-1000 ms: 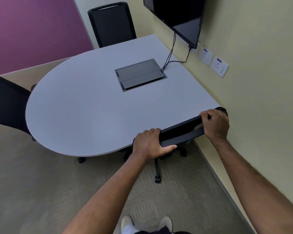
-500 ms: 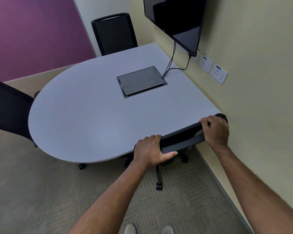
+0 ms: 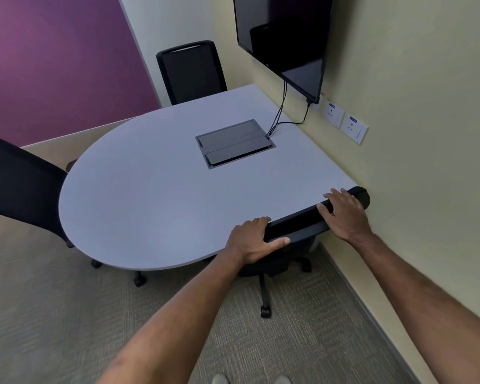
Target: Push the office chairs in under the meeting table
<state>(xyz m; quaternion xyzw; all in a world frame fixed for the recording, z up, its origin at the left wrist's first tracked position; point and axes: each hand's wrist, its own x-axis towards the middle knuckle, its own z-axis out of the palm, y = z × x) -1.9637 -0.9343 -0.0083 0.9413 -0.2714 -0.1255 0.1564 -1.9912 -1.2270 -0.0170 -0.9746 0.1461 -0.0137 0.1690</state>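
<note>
The grey rounded meeting table (image 3: 150, 195) stands against the right wall. A black office chair (image 3: 297, 227) is tucked at its near right corner, its backrest top against the table edge and its base and a castor (image 3: 265, 311) showing below. My left hand (image 3: 250, 239) grips the left end of that backrest top, thumb on the near side. On the right end rests my right hand (image 3: 344, 214), fingers stretched flat and not curled around it. A second black chair (image 3: 191, 70) stands at the far end, and a third chair (image 3: 17, 184) at the left curve.
A wall-mounted screen (image 3: 286, 37) hangs above the table's right side, its cables running into a cable box (image 3: 234, 142) in the tabletop. Two wall sockets (image 3: 344, 121) sit beside it. The yellow wall runs close along the near chair's right. Carpet covers the floor.
The near chair's backrest has moved up against the table edge. My right hand has loosened from a grip to flat fingers. The view has tilted upward.
</note>
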